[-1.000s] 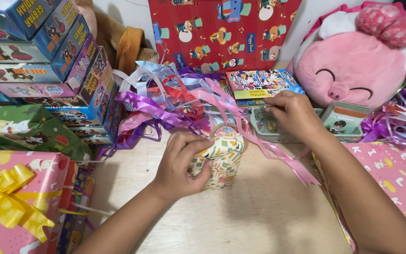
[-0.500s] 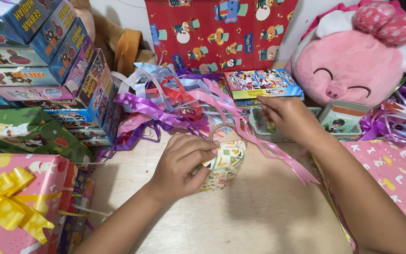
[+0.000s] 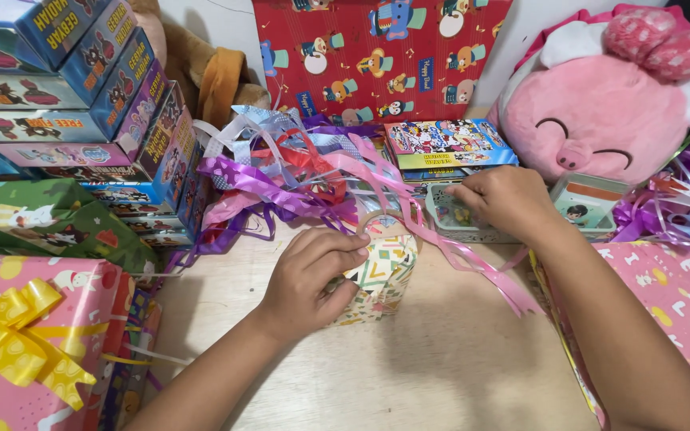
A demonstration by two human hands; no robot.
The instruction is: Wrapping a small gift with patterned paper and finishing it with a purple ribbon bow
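Observation:
A small box in geometric-patterned paper (image 3: 382,275) stands on the wooden table (image 3: 409,367). My left hand (image 3: 309,275) grips its left side, thumb on top. A roll of clear tape (image 3: 385,225) rests on the box's top. My right hand (image 3: 505,201) is behind and right of the box, fingers pinched at the edge of a small printed box (image 3: 461,223); what it pinches I cannot tell. A pink ribbon (image 3: 473,259) trails from the ribbon pile past the box.
A tangle of purple, pink and red ribbons (image 3: 281,179) lies behind. Stacked toy boxes (image 3: 65,104) and wrapped presents with a yellow bow (image 3: 17,339) fill the left. A pink plush (image 3: 608,104), red wrapping paper (image 3: 377,56) and pink paper (image 3: 672,311) are at back and right.
My right hand has drawn back and rightward from the wrapped box toward the small printed box. My left hand stays on the wrapped box, shifting its fingers slightly.

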